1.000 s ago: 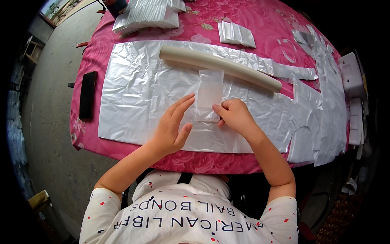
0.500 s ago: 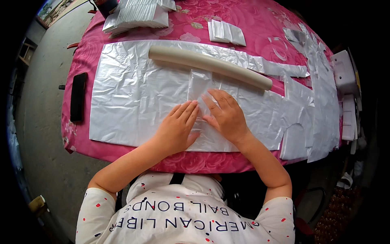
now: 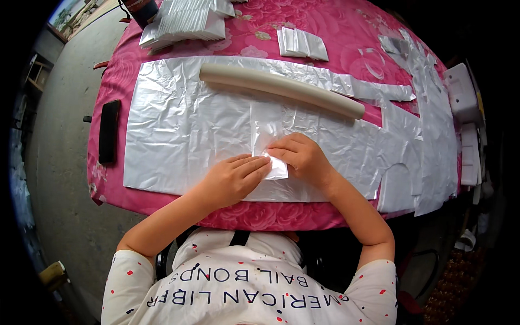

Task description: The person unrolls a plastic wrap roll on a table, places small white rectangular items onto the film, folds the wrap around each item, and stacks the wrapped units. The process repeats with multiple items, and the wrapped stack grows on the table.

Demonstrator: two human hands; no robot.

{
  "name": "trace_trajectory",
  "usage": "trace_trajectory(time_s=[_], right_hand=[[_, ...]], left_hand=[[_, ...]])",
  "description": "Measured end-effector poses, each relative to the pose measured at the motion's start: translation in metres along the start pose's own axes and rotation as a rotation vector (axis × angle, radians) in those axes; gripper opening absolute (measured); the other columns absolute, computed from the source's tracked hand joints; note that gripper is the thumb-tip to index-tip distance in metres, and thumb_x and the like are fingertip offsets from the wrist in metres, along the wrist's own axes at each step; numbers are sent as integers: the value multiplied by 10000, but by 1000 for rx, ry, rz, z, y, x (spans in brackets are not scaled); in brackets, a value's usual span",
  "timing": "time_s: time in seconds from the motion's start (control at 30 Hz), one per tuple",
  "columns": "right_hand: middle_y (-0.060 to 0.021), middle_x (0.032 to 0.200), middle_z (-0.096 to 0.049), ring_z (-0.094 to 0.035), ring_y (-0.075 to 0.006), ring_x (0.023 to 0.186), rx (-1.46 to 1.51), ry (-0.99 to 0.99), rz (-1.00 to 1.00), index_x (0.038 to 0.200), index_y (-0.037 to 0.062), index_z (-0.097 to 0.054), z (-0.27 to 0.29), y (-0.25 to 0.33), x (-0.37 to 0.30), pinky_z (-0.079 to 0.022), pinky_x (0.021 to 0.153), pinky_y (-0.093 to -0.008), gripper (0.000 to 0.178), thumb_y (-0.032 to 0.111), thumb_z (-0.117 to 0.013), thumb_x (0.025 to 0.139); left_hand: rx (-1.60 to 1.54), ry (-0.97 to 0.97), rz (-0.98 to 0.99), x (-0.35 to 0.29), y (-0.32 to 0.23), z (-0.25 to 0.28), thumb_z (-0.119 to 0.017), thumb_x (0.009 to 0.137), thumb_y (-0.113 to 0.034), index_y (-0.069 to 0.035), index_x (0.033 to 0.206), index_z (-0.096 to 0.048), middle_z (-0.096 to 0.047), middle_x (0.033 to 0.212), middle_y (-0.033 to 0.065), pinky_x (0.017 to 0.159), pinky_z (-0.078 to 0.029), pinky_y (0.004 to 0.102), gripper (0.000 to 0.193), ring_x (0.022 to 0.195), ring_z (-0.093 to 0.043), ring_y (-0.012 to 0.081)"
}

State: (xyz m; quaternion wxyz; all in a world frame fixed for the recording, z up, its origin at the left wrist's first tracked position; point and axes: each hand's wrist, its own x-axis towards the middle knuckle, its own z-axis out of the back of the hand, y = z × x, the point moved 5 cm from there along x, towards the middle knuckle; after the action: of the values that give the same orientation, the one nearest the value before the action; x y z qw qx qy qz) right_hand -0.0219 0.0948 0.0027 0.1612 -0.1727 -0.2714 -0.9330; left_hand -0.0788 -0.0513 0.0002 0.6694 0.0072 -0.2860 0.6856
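A clear plastic bag (image 3: 278,169) lies as a narrow strip on the wide sheet of silvery plastic film, its near end folded over into a shiny flap. My left hand (image 3: 238,179) grips this flap from the left, fingers together and thumb hidden below. From the right, the bent fingers of my right hand (image 3: 303,160) pinch the bag's folded part, their tips close to the left fingertips. Beyond both hands, a long beige tube (image 3: 281,89) rests slantwise across the film sheet (image 3: 173,124), touched by neither hand.
A pink floral cloth (image 3: 249,216) covers the table. Stacks of folded bags (image 3: 184,24) stand at the far left, with a smaller pile (image 3: 302,44) at the far middle. A black phone (image 3: 109,132) lies at left. Loose film pieces (image 3: 433,135) and white boxes (image 3: 462,92) are at right.
Both hands have drawn nearer to me and closed in on the plastic bag. Its near end now shows as a folded, shiny flap between them. The tube stays in place.
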Motion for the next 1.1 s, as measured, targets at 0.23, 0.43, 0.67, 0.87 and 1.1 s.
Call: trace_trajectory(time_s=[0.23,0.43,0.67,0.87,1.1], right_hand=[[-41,915,-646,-598,-217,831,12,-25,-23,923,72,-668,-6,29,-14,-486,718,-312,235,73,-647,689],[-33,667,-619,-589,-136,618,395,65,-675,883,31,-683,-3,0,-7,-459,587,-258,160,170,-633,822],[-26,564,-578,-552,-74,488,580,346,-1094,693,-19,-649,-13,-30,9,-414,500,-221,332,275,-630,845],[-39,563,-593,-564,-84,480,558,433,-1143,686,-8,-652,-15,-37,14,-406,487,-219,328,279,-624,845],[-55,561,-607,-607,-111,496,560,440,-1188,679,4,-651,-16,-39,14,-430,504,-240,315,280,-628,830]], left_hand=[[-5,30,83,-14,-4,5,-595,651,-65,-22,1161,-544,-608,1096,107,900,-457,371,514,1013,-589,240],[-215,-90,361,-8,9,8,-644,734,-81,-12,1159,-536,-661,883,94,781,-479,349,444,775,-636,235],[-331,-82,766,-2,43,3,-669,775,-126,38,1284,-407,-671,719,107,557,-479,314,595,558,-607,226],[-107,56,752,9,36,17,-678,759,-152,42,1305,-383,-614,1025,151,705,-479,333,651,832,-616,243],[161,20,358,23,6,-21,-618,760,-438,88,1334,-292,-309,1391,237,1086,-177,455,844,1330,-242,354]])
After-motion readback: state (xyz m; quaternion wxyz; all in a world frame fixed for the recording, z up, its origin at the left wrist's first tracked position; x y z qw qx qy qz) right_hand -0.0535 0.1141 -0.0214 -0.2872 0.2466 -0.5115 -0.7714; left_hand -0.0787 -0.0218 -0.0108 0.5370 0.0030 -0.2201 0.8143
